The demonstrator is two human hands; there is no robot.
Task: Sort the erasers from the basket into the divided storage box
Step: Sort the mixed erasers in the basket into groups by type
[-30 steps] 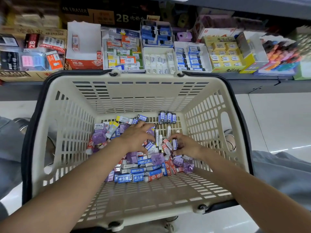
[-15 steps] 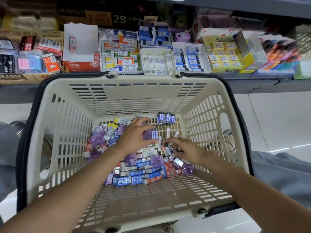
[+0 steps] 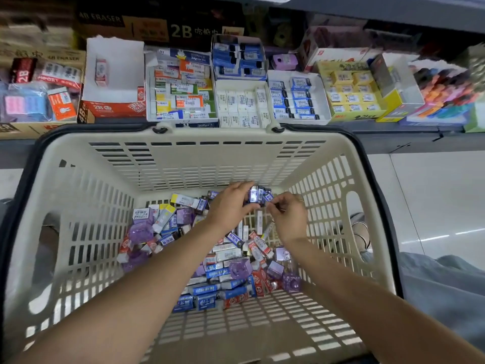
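Left hand (image 3: 231, 206) grips blue erasers (image 3: 258, 197); right hand (image 3: 287, 215) pinches one beside them. Square the stack before lifting from the basket (image 3: 183, 164).

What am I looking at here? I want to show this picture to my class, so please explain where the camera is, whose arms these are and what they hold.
There is no machine: a person wears a camera on the head, looking down at their own two bare arms. They reach into a cream plastic basket with a pile of small wrapped erasers on its bottom. The left hand grips a row of dark blue erasers near the far wall, and the right hand pinches the end of that row. Beyond the basket, a shelf carries open display boxes of sorted erasers.
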